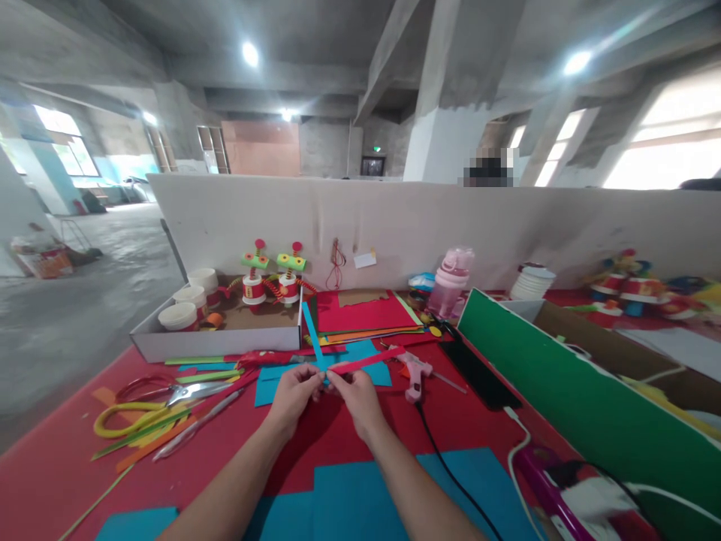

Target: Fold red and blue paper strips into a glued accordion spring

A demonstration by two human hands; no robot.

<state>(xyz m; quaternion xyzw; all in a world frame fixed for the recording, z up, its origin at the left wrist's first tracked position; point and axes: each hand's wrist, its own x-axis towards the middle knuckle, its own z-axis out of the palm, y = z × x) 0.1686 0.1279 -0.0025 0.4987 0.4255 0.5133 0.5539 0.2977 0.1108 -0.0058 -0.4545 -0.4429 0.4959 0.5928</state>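
A blue paper strip [313, 334] and a red paper strip [369, 361] meet at their ends between my fingertips, the blue one pointing up and away, the red one up to the right. My left hand [296, 389] pinches the joined ends from the left, closed on the blue strip. From the right, my right hand [354, 391] pinches the lower end of the red strip. The two hands nearly touch, and the fingertips hide the exact join. Beneath and behind them lies blue paper [270, 385] on the red table [225, 466].
Left are scissors [197, 391], yellow-handled scissors [129, 419] and paper strips. A pink glue gun [417, 376] with a black cord lies right, near a phone [478, 374]. Behind stand a white box [219, 346] with cups and paper figures, red sheets [366, 314] and a pink bottle [449, 282].
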